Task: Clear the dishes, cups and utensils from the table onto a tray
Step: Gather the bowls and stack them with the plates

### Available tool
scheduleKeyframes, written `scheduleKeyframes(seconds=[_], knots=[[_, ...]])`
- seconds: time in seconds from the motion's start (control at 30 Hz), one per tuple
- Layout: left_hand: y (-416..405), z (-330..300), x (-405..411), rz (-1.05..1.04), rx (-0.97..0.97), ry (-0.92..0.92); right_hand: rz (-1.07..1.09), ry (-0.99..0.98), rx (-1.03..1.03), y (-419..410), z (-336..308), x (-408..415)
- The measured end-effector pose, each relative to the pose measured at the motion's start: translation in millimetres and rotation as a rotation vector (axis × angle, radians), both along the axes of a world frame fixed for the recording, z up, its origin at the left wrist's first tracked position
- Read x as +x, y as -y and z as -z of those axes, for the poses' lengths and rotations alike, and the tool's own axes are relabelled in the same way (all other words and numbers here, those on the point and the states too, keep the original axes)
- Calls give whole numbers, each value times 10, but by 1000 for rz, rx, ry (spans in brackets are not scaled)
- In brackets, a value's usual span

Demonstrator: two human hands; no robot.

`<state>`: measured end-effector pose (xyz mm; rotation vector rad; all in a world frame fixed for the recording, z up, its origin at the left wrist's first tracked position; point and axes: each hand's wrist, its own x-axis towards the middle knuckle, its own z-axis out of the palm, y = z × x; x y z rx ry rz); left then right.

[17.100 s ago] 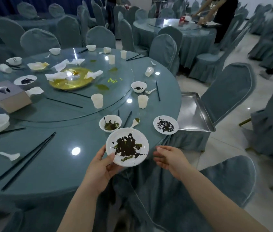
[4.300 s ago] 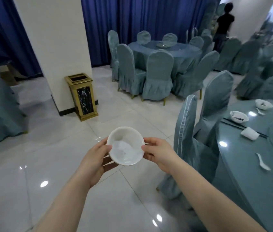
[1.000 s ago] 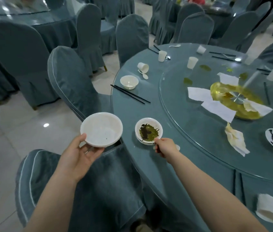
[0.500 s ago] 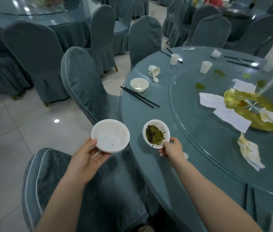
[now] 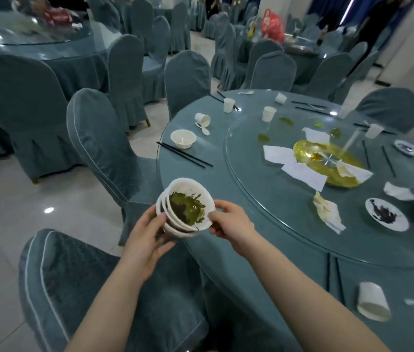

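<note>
A tilted stack of white bowls [image 5: 185, 207], the top one smeared with green leftovers, hangs just off the near left edge of the round blue table [image 5: 272, 250]. My left hand [image 5: 147, 240] cups the stack from below and the left. My right hand [image 5: 231, 224] grips the top bowl's rim on the right. On the table lie an empty white bowl [image 5: 183, 138], black chopsticks [image 5: 184, 154], several white cups [image 5: 269, 114], a spoon [image 5: 203, 129] and a small plate [image 5: 386, 214] with dark scraps. No tray is in view.
A glass turntable [image 5: 264, 199] carries a gold dish [image 5: 328, 162] and crumpled napkins [image 5: 326, 212]. Blue-covered chairs [image 5: 104, 148] stand close at the left and below my arms. A tipped cup [image 5: 373, 304] lies at the near right. Other set tables fill the room behind.
My right hand lifted the bowl with green leftovers off the table and set it into the white bowl in my left hand; both hands now hold the stack, tilted.
</note>
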<state>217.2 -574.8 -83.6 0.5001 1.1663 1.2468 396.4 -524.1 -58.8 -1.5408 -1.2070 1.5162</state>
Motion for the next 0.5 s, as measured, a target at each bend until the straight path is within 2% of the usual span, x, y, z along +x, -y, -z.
scheduleKeyframes(seconds=[0.1, 0.3, 0.5], knots=[[72, -58, 103, 29, 53, -1, -16, 39, 0, 142, -22, 38], [142, -50, 214, 135, 31, 63, 32, -56, -34, 311, 8, 243], [-92, -43, 553, 272, 39, -40, 126, -113, -89, 284, 105, 668]])
